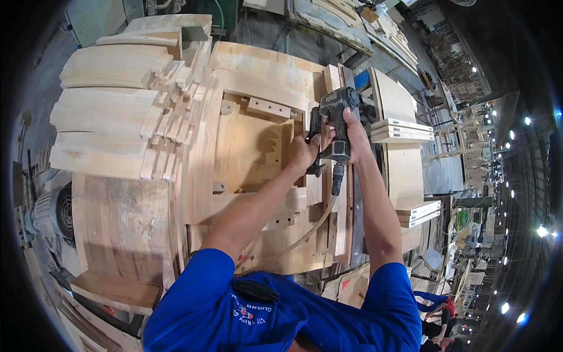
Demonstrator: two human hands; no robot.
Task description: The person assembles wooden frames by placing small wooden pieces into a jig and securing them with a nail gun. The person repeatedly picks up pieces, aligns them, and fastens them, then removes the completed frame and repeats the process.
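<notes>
A black and grey air nail gun (339,100) is held over the wooden workpiece. Wrapped round its handle is my right hand (356,134), thumb up along the body. My left hand (302,152) is closed on the dark lower part at the gun's left side; some of its fingers are hidden. From the handle's end fitting a pale air hose (319,222) curves down toward my body. Beneath lies a light wooden frame (202,138) with a recessed panel, and a small drilled wood block (268,108) sits at the recess's far edge.
Stacks of curved wooden boards (111,105) stand at the left. Flat boards with pale edge strips (402,130) lie at the right. A motor (54,214) sits at the far left. Another person (438,317) is at the lower right.
</notes>
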